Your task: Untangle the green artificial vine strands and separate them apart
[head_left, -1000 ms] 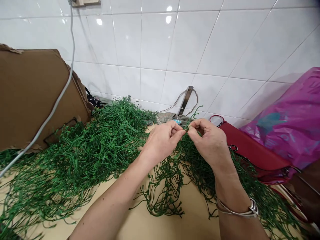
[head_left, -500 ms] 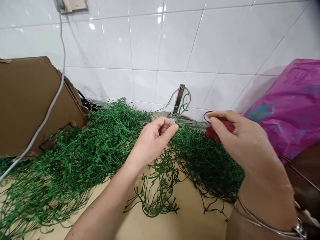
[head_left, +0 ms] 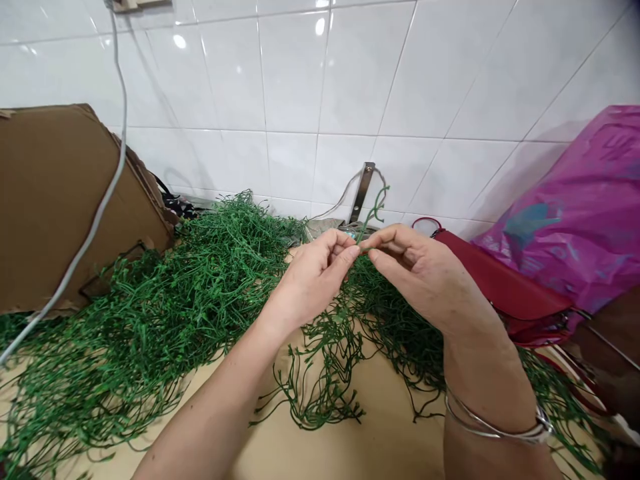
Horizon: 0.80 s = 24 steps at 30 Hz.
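One green stem [head_left: 371, 214]; thin, forked, curving near top

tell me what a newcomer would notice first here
Probably the green heap sprawling across the tan surface at left. Then the bright pink bag at far right, beside a red purse. In the centre, the left hand pinches a green sprig, with the right hand close by it.

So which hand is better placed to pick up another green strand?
Probably the right hand: its thumb and forefinger look slightly parted, and the dark green heap shows just below it. The left hand seems occupied, pinching a green sprig.
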### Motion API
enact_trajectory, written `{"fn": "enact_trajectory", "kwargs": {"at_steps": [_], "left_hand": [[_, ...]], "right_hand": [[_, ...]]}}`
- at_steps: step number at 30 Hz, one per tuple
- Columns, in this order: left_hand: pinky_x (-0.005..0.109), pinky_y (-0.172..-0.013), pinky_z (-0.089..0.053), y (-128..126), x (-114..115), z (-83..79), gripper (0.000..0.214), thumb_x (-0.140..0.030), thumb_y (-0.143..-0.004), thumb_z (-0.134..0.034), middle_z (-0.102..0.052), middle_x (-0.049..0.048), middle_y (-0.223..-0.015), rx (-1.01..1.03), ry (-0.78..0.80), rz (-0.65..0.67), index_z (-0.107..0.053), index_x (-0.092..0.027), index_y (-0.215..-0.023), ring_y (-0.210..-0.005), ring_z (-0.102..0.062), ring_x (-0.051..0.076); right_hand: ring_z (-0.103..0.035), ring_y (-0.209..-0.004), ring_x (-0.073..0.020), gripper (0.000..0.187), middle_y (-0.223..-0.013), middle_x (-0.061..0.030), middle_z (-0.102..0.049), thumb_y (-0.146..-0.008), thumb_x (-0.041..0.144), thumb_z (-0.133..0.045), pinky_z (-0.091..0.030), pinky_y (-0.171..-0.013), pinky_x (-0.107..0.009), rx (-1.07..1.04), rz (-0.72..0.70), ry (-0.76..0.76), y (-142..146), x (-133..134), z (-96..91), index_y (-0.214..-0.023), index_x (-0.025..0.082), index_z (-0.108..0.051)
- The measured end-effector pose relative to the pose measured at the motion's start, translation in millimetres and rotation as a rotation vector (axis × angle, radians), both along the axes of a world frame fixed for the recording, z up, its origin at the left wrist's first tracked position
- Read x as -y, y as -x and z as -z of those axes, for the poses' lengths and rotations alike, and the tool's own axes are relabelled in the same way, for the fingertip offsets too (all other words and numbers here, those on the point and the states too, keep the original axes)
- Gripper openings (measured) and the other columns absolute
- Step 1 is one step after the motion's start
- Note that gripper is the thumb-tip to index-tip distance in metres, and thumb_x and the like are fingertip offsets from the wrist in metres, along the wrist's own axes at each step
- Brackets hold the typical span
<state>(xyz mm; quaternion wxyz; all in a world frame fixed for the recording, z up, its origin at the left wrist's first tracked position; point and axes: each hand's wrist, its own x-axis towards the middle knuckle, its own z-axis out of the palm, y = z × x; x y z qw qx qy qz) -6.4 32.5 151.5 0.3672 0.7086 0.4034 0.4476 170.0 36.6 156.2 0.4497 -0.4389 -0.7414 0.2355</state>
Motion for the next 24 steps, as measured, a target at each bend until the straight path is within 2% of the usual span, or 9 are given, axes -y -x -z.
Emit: {"fn": "enact_trajectory", "kwargs": {"at_steps": [5, 7, 11, 13, 16, 19, 24], "left_hand": [[0.026, -0.059, -0.032, -3, -2, 0.6, 0.020, -0.035, -0.098, -0.051, -0.046, -0.0041, -0.071, 0.007, 0.070, 0.039, -0.058, -0.017, -0.091, -0.063, -0.038, 0.010], [0.026, -0.058, -0.031, -3, -3, 1.9, 0.020, -0.035, -0.095, -0.056, -0.047, -0.0043, -0.071, 0.025, 0.089, 0.039, -0.057, -0.017, -0.088, -0.063, -0.038, 0.010], [0.025, -0.060, -0.033, -4, -4, 4.6, 0.018, -0.031, -0.092, -0.059, -0.050, -0.0039, -0.072, 0.046, 0.084, 0.050, -0.053, -0.018, -0.081, -0.065, -0.041, 0.010], [0.025, -0.059, -0.032, -6, -4, 6.0, 0.019, -0.033, -0.092, -0.057, -0.050, -0.0040, -0.071, 0.007, 0.094, 0.062, -0.053, -0.018, -0.080, -0.064, -0.040, 0.010], [0.026, -0.060, -0.032, -9, -3, 7.5, 0.020, -0.033, -0.093, -0.055, -0.050, -0.0040, -0.071, -0.035, 0.084, 0.050, -0.052, -0.019, -0.080, -0.064, -0.040, 0.010], [0.027, -0.062, -0.033, -11, 0, 5.7, 0.021, -0.034, -0.093, -0.055, -0.050, -0.0038, -0.072, -0.038, 0.062, 0.036, -0.051, -0.019, -0.079, -0.066, -0.041, 0.011], [0.027, -0.055, -0.028, -2, 5, -3.9, 0.024, -0.036, -0.093, -0.057, -0.043, -0.0053, -0.065, -0.054, 0.073, 0.097, -0.050, -0.020, -0.077, -0.059, -0.034, 0.010]], "right_hand": [[-0.064, -0.091, -0.0201, 0.011, -0.097, -0.0044, -0.068, -0.090, 0.023, -0.054, -0.049, -0.083, -0.033, 0.129, 0.081, -0.146, 7, 4, 4.0, -0.102, 0.024, -0.056], [-0.063, -0.087, -0.0199, 0.014, -0.094, -0.0040, -0.065, -0.089, 0.021, -0.053, -0.048, -0.077, -0.032, 0.170, 0.117, -0.178, 9, 5, 4.4, -0.102, 0.024, -0.052], [-0.045, -0.061, -0.0152, 0.014, -0.071, 0.0033, -0.047, -0.083, 0.015, -0.050, -0.037, -0.057, -0.028, 0.194, 0.124, -0.142, 7, 5, 3.1, -0.090, 0.026, -0.043], [-0.038, -0.058, -0.0140, 0.017, -0.068, 0.0049, -0.040, -0.080, 0.013, -0.051, -0.033, -0.055, -0.028, 0.220, 0.094, -0.147, 5, 3, 2.6, -0.085, 0.026, -0.040], [-0.036, -0.058, -0.0133, 0.019, -0.068, 0.0053, -0.037, -0.078, 0.012, -0.051, -0.031, -0.056, -0.028, 0.229, 0.080, -0.164, 1, -1, 3.2, -0.082, 0.026, -0.039], [-0.034, -0.060, -0.0131, 0.020, -0.070, 0.0051, -0.037, -0.075, 0.012, -0.051, -0.030, -0.055, -0.028, 0.080, 0.058, -0.118, -1, -4, 3.7, -0.079, 0.026, -0.038], [-0.037, -0.061, -0.0134, 0.020, -0.066, 0.0051, -0.039, -0.074, 0.018, -0.053, -0.033, -0.057, -0.028, -0.253, -0.238, 0.158, -3, -6, 1.7, -0.076, 0.026, -0.035]]}}
